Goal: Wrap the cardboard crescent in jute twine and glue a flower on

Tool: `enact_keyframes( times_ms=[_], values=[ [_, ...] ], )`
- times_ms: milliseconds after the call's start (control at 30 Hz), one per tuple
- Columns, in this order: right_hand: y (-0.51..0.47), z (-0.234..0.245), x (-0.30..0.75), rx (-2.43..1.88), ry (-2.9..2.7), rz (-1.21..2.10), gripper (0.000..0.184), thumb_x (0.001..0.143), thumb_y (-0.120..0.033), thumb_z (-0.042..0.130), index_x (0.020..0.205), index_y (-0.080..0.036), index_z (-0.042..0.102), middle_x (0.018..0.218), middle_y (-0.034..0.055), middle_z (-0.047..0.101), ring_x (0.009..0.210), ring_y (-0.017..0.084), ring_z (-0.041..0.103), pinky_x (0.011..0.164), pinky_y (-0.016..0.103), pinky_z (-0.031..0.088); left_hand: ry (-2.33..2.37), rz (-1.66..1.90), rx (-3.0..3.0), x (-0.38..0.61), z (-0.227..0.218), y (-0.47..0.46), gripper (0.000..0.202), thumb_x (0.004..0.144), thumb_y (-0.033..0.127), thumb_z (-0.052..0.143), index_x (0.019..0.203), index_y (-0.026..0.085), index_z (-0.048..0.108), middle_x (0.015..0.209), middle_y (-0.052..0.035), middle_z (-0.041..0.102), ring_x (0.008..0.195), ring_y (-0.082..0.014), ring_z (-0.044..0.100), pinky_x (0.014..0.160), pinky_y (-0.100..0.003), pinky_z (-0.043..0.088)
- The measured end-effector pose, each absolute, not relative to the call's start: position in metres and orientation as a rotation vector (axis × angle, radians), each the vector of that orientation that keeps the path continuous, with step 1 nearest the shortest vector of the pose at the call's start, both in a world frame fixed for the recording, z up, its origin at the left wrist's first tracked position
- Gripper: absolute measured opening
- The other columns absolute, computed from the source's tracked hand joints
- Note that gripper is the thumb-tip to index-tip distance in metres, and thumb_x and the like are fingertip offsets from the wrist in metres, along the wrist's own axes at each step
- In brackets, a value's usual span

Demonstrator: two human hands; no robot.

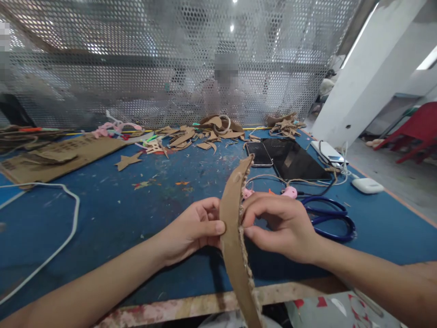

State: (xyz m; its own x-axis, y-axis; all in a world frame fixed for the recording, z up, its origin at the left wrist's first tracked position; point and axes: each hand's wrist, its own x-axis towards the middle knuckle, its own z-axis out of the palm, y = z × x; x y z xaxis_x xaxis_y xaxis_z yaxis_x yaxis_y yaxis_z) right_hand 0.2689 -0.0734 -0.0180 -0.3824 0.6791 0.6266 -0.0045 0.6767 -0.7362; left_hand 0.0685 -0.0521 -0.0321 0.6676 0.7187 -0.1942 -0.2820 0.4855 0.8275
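A long curved strip of brown cardboard (pixel 232 232) stands upright between my hands, above the near edge of the table. Its right edge is rough, with torn corrugation showing. My left hand (pixel 196 225) grips the strip's left edge, thumb in front and fingers behind. At the right edge, my right hand (pixel 282 223) pinches with thumb and index finger against the frayed corrugation. Whether a scrap sits between those fingertips is too small to tell. Blue-handled scissors (pixel 332 218) lie beside my right hand, partly hidden by it. Beyond that hand is a small pink object (pixel 289 192).
A phone (pixel 259 155), a dark tablet (pixel 297 159), a white earbud case (pixel 368 185) and cables lie at the right. Cardboard scraps (pixel 184 136) pile along the back, near a cardboard star (pixel 128 161). A white cable (pixel 77 205) curves at left. A perforated metal screen (pixel 136 68) stands behind.
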Motion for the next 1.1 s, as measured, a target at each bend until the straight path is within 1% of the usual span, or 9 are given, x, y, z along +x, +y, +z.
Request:
enact_keyframes(
  times_ms=[133, 267, 433, 533, 633, 700, 833, 1033, 1100],
  values=[
    [-0.072, -0.021, 0.267, -0.615, -1.690, 1.172, 0.008, 0.076, -0.011, 0.066, 0.074, -0.018, 0.063, 0.079, 0.0009, 0.064, 0.073, 0.011, 0.060, 0.069, 0.023, 0.051, 0.587, 0.677, 0.932, 0.066, -0.030, -0.049, 0.028, 0.064, 0.021, 0.085, 0.082, 0.014, 0.066, 0.074, -0.0005, 0.071, 0.063, -0.0101, 0.067, 0.059, -0.019, 0.058],
    [-0.070, -0.025, 0.264, -0.666, -1.560, 1.371, 0.008, 0.074, -0.013, 0.068, 0.070, -0.017, 0.064, 0.078, 0.0002, 0.064, 0.070, 0.009, 0.059, 0.065, 0.021, 0.049, 0.608, 0.698, 0.986, 0.064, -0.030, -0.045, 0.025, 0.065, 0.021, 0.084, 0.076, 0.014, 0.064, 0.070, -0.0005, 0.071, 0.061, -0.0106, 0.067, 0.058, -0.021, 0.058],
    [-0.064, -0.024, 0.265, -0.695, -1.257, 1.575, 0.015, 0.068, -0.020, 0.077, 0.072, -0.018, 0.063, 0.077, -0.0014, 0.065, 0.066, 0.009, 0.061, 0.065, 0.021, 0.051, 0.669, 0.759, 0.993, 0.063, -0.026, -0.042, 0.033, 0.061, 0.024, 0.087, 0.083, 0.015, 0.064, 0.076, -0.0021, 0.073, 0.066, -0.0141, 0.069, 0.060, -0.025, 0.060],
    [-0.057, -0.021, 0.268, -0.705, -1.027, 1.639, 0.021, 0.071, -0.032, 0.076, 0.074, -0.017, 0.062, 0.076, 0.0002, 0.066, 0.067, 0.011, 0.065, 0.066, 0.024, 0.054, 0.755, 0.924, 0.949, 0.061, -0.020, -0.038, 0.042, 0.054, 0.023, 0.090, 0.086, 0.014, 0.065, 0.078, -0.0032, 0.073, 0.065, -0.0153, 0.069, 0.058, -0.025, 0.061],
    [-0.047, -0.021, 0.272, -0.737, -0.924, 1.612, 0.032, 0.073, -0.048, 0.070, 0.073, -0.017, 0.061, 0.073, 0.0021, 0.066, 0.059, 0.012, 0.064, 0.053, 0.021, 0.051, 0.853, 1.141, 0.869, 0.056, -0.016, -0.028, 0.044, 0.046, 0.019, 0.092, 0.078, 0.014, 0.063, 0.073, -0.0017, 0.072, 0.060, -0.0131, 0.067, 0.055, -0.021, 0.059],
    [-0.041, -0.024, 0.275, -0.775, -0.905, 1.529, 0.037, 0.071, -0.053, 0.070, 0.072, -0.017, 0.061, 0.069, 0.0013, 0.065, 0.056, 0.012, 0.062, 0.049, 0.020, 0.049, 0.871, 1.239, 0.844, 0.051, -0.015, -0.020, 0.042, 0.043, 0.017, 0.092, 0.072, 0.014, 0.061, 0.070, 0.0007, 0.071, 0.060, -0.0112, 0.067, 0.056, -0.018, 0.059],
    [-0.029, -0.030, 0.282, -0.830, -0.985, 1.272, 0.028, 0.071, -0.044, 0.072, 0.073, -0.018, 0.063, 0.072, -0.0010, 0.062, 0.064, 0.010, 0.061, 0.061, 0.020, 0.049, 0.899, 1.362, 0.816, 0.040, -0.017, -0.004, 0.036, 0.048, 0.011, 0.088, 0.065, 0.015, 0.058, 0.065, 0.0042, 0.067, 0.057, -0.0075, 0.064, 0.058, -0.016, 0.058],
    [-0.021, -0.031, 0.294, -0.934, -1.211, 0.969, 0.019, 0.078, -0.036, 0.065, 0.074, -0.019, 0.059, 0.067, -0.0037, 0.057, 0.059, 0.009, 0.055, 0.061, 0.023, 0.046, 0.969, 1.410, 0.812, 0.034, -0.018, 0.002, 0.030, 0.055, 0.008, 0.083, 0.062, 0.015, 0.055, 0.058, 0.0037, 0.064, 0.052, -0.0082, 0.062, 0.050, -0.015, 0.054],
    [-0.020, -0.024, 0.303, -1.025, -1.464, 0.880, 0.010, 0.078, -0.029, 0.063, 0.078, -0.019, 0.059, 0.069, -0.0027, 0.059, 0.063, 0.011, 0.057, 0.064, 0.025, 0.047, 0.989, 1.416, 0.812, 0.034, -0.017, 0.002, 0.028, 0.057, 0.009, 0.083, 0.063, 0.015, 0.056, 0.057, 0.0034, 0.063, 0.051, -0.0077, 0.060, 0.047, -0.013, 0.051]
  ],
)
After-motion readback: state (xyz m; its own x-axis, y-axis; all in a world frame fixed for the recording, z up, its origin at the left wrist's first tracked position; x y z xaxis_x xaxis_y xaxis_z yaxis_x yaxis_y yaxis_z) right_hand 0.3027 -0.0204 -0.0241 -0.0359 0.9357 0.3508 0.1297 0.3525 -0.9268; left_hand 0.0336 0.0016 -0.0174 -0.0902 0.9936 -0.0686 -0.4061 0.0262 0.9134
